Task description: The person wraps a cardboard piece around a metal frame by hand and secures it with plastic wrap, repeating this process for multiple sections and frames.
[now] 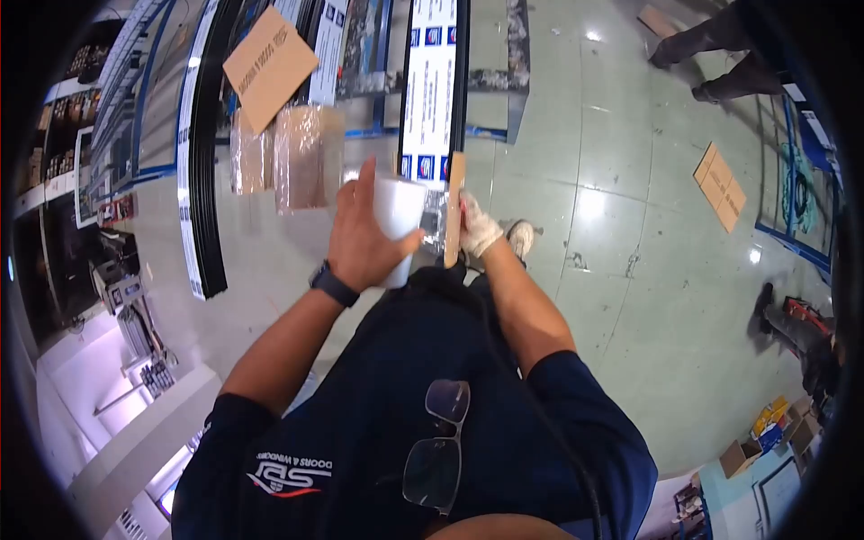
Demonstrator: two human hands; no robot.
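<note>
My left hand [360, 229], with a dark watch at the wrist, is closed round a whitish roll that looks like stretch film [398, 211], its thumb over the near side. Just right of it, shiny clear film [434, 220] covers the near end of a long bundle of profiles [430, 99] with white and blue printed labels. A cardboard strip [455, 211] stands along the right side of that end. My right hand [479, 225], in a pale glove, presses its curled fingers against the strip's outer side. Something small and red shows at its fingertips.
Film-wrapped cardboard [308, 157] and a loose cardboard piece [270, 67] lie on the left. Beyond them runs another dark profile bundle [196, 171]. Blue metal racks [486, 133] hold the bundles. Another person's legs [720, 49] and a flat cardboard piece [720, 187] are at right.
</note>
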